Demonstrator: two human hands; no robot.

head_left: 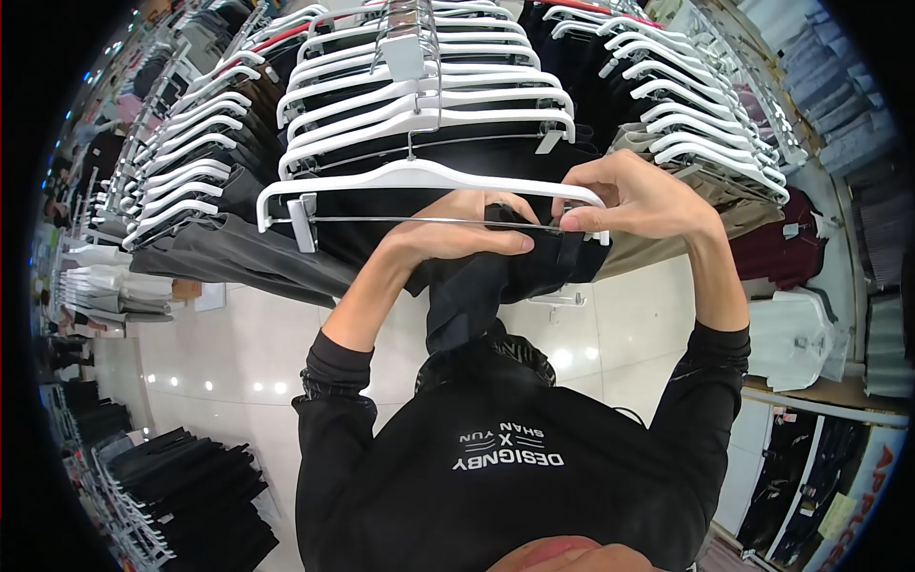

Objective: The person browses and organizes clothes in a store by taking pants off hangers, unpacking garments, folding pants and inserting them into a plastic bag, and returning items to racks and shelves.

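Note:
A white clip hanger (pixel 419 176) hangs in front of me, with a thin metal bar below its top. Its left clip (pixel 303 221) has nothing in it. My left hand (pixel 462 227) is closed around the upper part of a black garment (pixel 467 296), probably trousers, just under the bar. At the hanger's right end, my right hand (pixel 634 195) has thumb and fingers pinched around the clip area, next to the garment's edge. My fingers partly hide the right clip.
Behind the hanger, a rack carries a row of white hangers (pixel 419 119) with dark garments. More hanger rows stand at left (pixel 186 181) and right (pixel 705 114), the right one with beige trousers (pixel 667 234). A shiny tiled floor (pixel 238 353) lies below.

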